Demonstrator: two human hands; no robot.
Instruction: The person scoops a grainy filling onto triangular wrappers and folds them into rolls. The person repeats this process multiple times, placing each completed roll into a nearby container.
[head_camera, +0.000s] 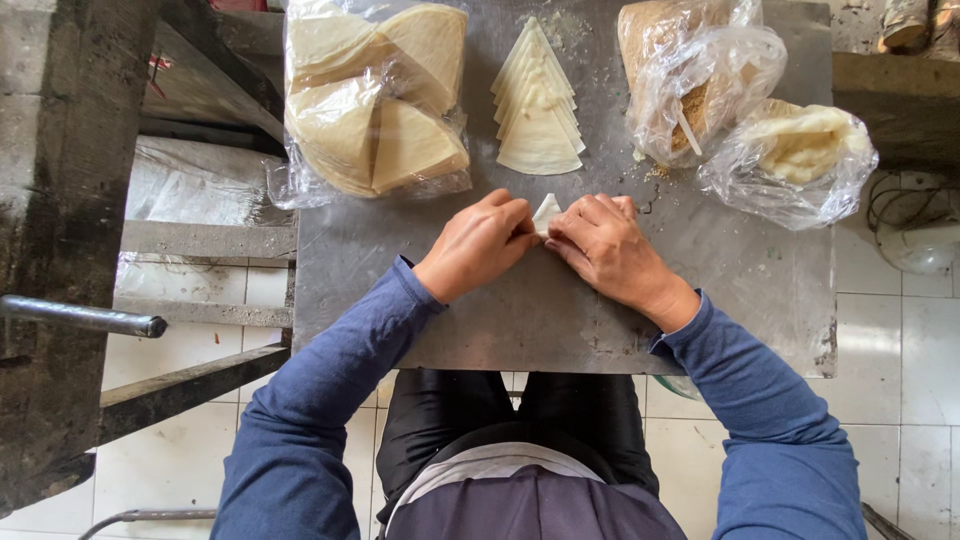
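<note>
The left hand (478, 244) and right hand (604, 246) meet fingertip to fingertip, both pinched on a small pale dough wrapper (545, 212) at mid-table, its tip pointing away toward the fanned stack of triangular wrappers (538, 108) on the metal table (520, 310).

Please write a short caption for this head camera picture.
Both hands, left hand and right hand, fold a pale triangular dough wrapper on a grey metal table.
</note>
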